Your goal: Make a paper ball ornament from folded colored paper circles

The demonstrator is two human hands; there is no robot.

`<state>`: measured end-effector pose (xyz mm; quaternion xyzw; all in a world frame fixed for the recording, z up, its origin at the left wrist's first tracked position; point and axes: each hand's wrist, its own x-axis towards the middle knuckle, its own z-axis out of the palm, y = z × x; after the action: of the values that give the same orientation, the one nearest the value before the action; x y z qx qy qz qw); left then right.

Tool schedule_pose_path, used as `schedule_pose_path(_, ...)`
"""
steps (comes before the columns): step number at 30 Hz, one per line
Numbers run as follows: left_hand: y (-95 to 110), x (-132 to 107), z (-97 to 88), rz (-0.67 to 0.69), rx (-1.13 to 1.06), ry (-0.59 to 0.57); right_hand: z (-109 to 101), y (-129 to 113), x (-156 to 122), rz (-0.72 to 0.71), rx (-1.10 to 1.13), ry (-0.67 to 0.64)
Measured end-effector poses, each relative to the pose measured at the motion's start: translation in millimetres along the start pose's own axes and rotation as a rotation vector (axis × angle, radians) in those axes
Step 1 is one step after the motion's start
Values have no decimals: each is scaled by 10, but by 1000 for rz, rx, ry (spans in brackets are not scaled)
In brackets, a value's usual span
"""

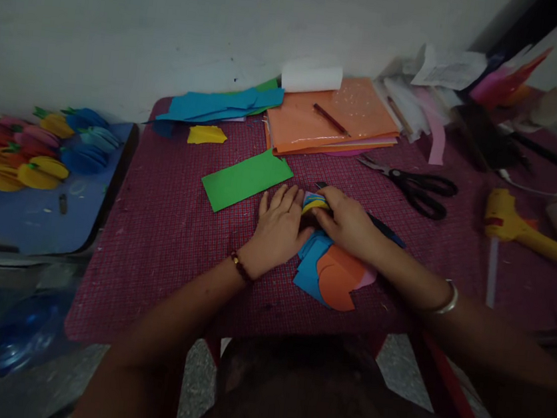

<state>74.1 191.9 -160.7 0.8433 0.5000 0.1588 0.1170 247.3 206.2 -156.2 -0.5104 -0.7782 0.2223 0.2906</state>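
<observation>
My left hand (pixel 278 232) lies flat on the red checked tablecloth (pixel 165 236), fingers stretched out and together, next to a small stack of folded paper shapes (pixel 315 203) in yellow and blue. My right hand (pixel 347 223) is closed around that stack, pressing it down. Under my right wrist lie cut paper pieces in blue and orange (pixel 333 279). A green paper strip (pixel 246 178) lies just left of my hands.
Black scissors (pixel 415 184) and a yellow glue gun (pixel 522 227) lie to the right. Orange sheets with a pencil (pixel 331 119), blue sheets (pixel 220 105) and a white roll (pixel 311 75) sit at the back. Finished paper fruits (pixel 39 145) rest on a blue tray left.
</observation>
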Motion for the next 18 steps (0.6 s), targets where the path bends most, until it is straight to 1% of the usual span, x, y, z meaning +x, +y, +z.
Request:
schedule_pose_path(1,-9,10,-20,10,-43,28,-20,-6,-1,39,98,6)
schedule_pose_path(3,-70,38,-74,42,-233,81,-70,-10,-3,141,414,-23)
schedule_pose_path(4,-116,52,-105,57,-393,82,-98,-7,-4,194,606,-60)
schedule_pose_path(6,-217,77,-168,39,-808,28,-150,6,-6,286,947,-123)
schedule_pose_path(8,-293,91,-219,-62,-1216,-50,-192,21,-5,347,1150,-148)
schedule_pose_path(9,-310,95,-238,-135,-1370,-76,-206,29,-4,369,1207,-149)
schedule_pose_path(11,-302,95,-256,-259,-1557,-114,-216,42,-5,397,1268,-149)
schedule_pose_path(13,-247,86,-250,-334,-1632,-208,-206,50,-11,408,1275,-180)
schedule_pose_path(16,-135,57,-213,-394,-1677,-436,-168,48,-32,397,1224,-247)
schedule_pose_path(17,-102,46,-199,-409,-1687,-502,-154,44,-40,382,1202,-257)
schedule_pose_path(18,-74,36,-186,-423,-1694,-542,-141,39,-47,364,1181,-259)
